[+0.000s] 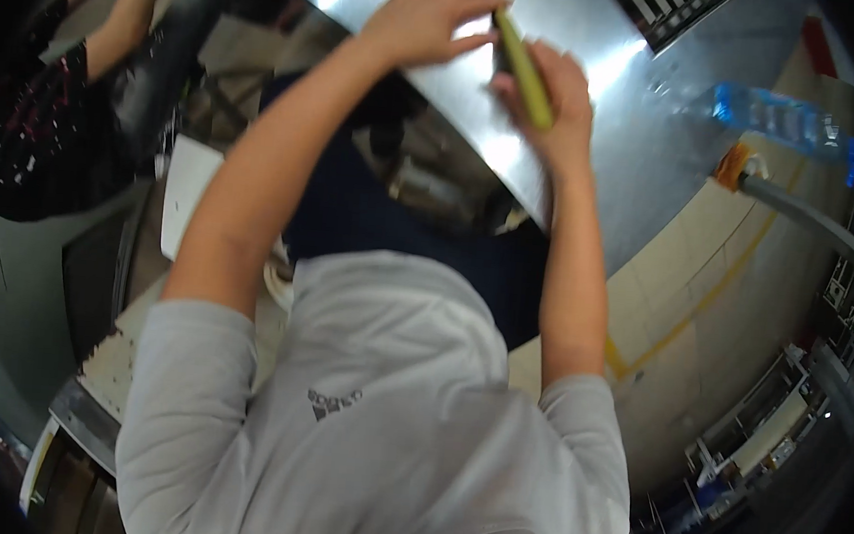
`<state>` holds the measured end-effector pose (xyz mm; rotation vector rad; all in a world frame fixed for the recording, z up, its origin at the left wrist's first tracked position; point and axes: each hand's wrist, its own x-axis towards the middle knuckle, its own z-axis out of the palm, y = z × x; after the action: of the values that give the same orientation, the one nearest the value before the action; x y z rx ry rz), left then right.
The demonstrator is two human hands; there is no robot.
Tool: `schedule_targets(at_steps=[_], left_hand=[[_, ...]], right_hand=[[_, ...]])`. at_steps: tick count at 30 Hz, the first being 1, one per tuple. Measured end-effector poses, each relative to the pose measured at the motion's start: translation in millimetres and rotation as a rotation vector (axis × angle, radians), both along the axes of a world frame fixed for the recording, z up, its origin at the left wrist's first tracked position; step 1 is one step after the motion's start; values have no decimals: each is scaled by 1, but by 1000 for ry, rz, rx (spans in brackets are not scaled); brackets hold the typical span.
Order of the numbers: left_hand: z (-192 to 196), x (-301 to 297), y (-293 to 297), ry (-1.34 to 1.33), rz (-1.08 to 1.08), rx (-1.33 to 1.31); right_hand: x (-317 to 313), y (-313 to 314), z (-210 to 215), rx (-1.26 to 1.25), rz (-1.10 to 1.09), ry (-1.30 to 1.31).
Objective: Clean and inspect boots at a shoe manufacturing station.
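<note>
- Table [647,149], shiny grey metal
- Its right edge: clear-blue plastic bottle [782,120], beige floor [692,278] beyond
- Over it: my right hand [568,102] holding slender yellow-green object [525,72]; my left hand [428,18] spread wide

Open tabletop [647,149] beside right hand [572,103], bottle [784,122] beyond

A clear plastic bottle with a blue cap [784,123] shows at the right side of a shiny metal tabletop [637,148], whose far edge meets a dark slatted opening [663,7]. Beyond it on the right, a pale floor [673,266] carries a yellow line [709,314], with cluttered racks [754,448] farther out. On the left are a co-worker in a dark, speckled top [41,141] and a white panel [190,193].
</note>
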<state>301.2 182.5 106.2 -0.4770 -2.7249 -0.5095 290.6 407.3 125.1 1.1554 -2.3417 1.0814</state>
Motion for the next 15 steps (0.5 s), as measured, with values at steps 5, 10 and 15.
schedule_targets(at_steps=[5,10,15], left_hand=[[47,0,4,-262,7,12],[46,-1,3,-279,23,30],[46,1,5,-276,25,29]], right_hand=[[-9,1,-8,36,4,39],[-9,0,-11,33,-11,47],[-6,1,-8,71,-25,50]])
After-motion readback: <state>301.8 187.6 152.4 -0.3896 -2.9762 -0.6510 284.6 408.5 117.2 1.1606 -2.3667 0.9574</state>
